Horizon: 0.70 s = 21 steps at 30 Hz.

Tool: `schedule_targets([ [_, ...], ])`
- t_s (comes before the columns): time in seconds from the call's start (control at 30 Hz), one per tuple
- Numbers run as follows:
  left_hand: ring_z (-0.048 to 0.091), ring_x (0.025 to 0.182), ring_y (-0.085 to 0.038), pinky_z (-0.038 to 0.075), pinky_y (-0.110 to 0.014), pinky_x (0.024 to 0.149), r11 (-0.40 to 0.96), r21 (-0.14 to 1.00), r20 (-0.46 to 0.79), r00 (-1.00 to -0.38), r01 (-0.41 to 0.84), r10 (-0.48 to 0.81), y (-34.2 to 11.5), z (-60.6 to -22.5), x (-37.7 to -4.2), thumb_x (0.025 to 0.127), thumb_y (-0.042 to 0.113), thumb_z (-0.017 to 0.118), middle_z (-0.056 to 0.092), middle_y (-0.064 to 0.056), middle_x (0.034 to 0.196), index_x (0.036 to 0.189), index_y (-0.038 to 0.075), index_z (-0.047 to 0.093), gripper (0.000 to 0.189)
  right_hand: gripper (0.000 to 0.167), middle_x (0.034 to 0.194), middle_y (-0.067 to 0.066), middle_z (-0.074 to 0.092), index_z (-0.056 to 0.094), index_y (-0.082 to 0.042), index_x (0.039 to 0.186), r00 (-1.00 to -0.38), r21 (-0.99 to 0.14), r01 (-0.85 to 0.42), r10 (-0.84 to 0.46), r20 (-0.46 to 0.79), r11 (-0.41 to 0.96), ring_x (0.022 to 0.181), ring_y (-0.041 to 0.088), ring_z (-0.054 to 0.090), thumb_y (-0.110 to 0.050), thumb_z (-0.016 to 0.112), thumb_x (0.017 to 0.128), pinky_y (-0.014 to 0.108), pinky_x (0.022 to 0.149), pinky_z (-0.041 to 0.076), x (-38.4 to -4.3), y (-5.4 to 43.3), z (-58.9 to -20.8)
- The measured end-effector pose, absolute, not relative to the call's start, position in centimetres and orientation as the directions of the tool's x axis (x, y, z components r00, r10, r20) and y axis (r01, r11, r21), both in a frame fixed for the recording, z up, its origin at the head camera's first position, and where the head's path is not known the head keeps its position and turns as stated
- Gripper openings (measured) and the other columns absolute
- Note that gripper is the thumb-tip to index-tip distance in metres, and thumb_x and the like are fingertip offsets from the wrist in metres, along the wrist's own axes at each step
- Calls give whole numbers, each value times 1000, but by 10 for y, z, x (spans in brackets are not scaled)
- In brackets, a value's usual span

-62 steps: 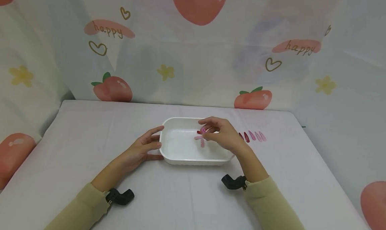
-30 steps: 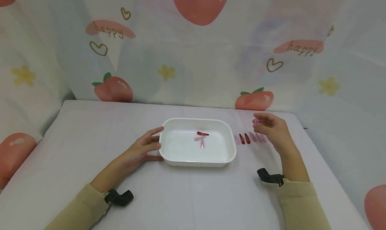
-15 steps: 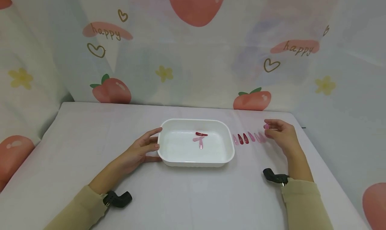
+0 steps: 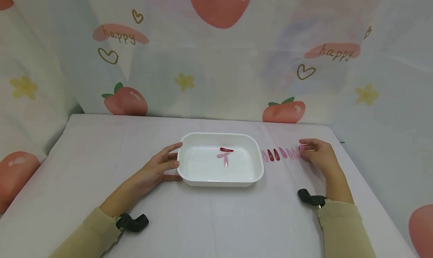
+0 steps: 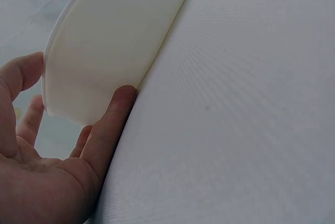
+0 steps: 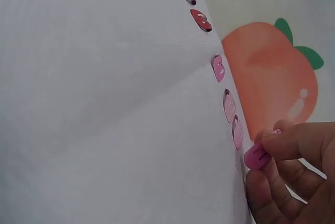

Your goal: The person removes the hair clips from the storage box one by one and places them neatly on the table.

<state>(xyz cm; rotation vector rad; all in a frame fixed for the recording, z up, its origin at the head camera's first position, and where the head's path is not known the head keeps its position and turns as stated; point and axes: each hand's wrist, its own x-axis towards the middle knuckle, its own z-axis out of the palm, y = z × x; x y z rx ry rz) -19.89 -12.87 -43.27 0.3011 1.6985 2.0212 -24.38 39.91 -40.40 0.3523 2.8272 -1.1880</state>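
Observation:
In the head view my left hand (image 4: 155,169) touches the left end of a white tray (image 4: 203,169), its fingers spread along the rim and side wall. Lying in the tray are a red snap hair clip (image 4: 226,150) and two pale pink hair clips (image 4: 226,161). My right hand (image 4: 319,154) pinches a bright pink hair clip (image 6: 257,156) between thumb and fingers, low over the table at the right end of a row of clips. That row runs from the tray's right side: pale pink, two red clips (image 4: 274,154), a pink clip (image 4: 283,153), then pale pink ones (image 4: 292,153).
A white cloth covers the table (image 4: 189,220). Behind it and along both sides hangs a patterned curtain (image 4: 220,81) with peaches and flowers. Each wrist wears a black camera mount (image 4: 311,198).
My right hand carried the bright pink clip from over the tray to the right, then lowered it at the row's right end. My left hand has stayed at the tray.

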Motion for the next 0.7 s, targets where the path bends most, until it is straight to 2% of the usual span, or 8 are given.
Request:
schedule_targets([
  [0.23, 49, 129, -37, 54, -54, 94, -107, 969, -145, -865, -222, 481, -128, -434, -199, 102, 7, 53, 31, -19, 155, 157, 23, 28, 63, 42, 126, 21, 59, 54, -7, 142, -972, -685, 235, 190, -141, 689, 96, 25, 62, -18, 57, 101, 9, 67, 50, -245, 400, -406],
  [0.7, 48, 131, -38, 54, -55, 95, -123, 969, -128, -859, -216, 496, -128, -433, -199, 102, 9, 54, 30, -19, 155, 157, 24, 28, 63, 44, 132, 23, 57, 52, -8, 144, -963, -670, 267, 212, -165, 693, 110, 31, 59, -20, 56, 102, 6, 67, 47, -243, 399, -405],
])
